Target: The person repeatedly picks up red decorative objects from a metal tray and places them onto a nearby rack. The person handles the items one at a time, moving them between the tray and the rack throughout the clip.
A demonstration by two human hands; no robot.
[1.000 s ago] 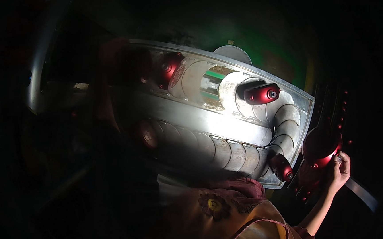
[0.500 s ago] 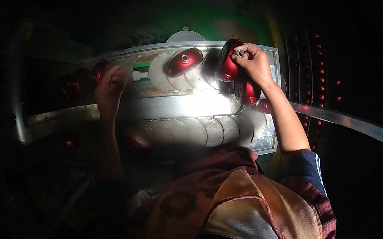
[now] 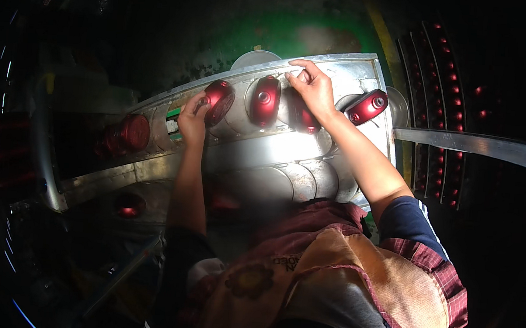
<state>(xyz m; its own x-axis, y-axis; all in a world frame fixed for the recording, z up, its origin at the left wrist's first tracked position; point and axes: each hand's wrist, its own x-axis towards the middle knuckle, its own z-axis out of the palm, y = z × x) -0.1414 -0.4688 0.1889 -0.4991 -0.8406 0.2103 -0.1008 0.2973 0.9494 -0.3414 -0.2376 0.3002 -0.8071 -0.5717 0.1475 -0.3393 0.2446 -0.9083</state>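
Note:
My left hand [image 3: 191, 119] is closed at the left side of a glossy red metallic shell [image 3: 221, 104], its fingertips at the rim. My right hand [image 3: 314, 93] hovers at the conveyor's far side with thumb and forefinger apart and nothing visible between them. Below its wrist lies a dark red shell [image 3: 305, 117], partly hidden by the hand and in shadow. Between my hands sits another red oval shell [image 3: 265, 99] with a round metal fitting at its middle. A further red shell [image 3: 366, 107] rests tilted at the right end.
The conveyor of overlapping grey plates [image 3: 262, 182] curves round a bright metal centre strip [image 3: 258, 148]. More red shells [image 3: 128, 133] stand in shadow at the left. A metal rail [image 3: 465, 144] runs off right, near racks of red pieces [image 3: 445, 85].
My right hand has let go of the tilted red shell and moved left. My left hand has moved right onto another shell. The shells are spread differently along the plates.

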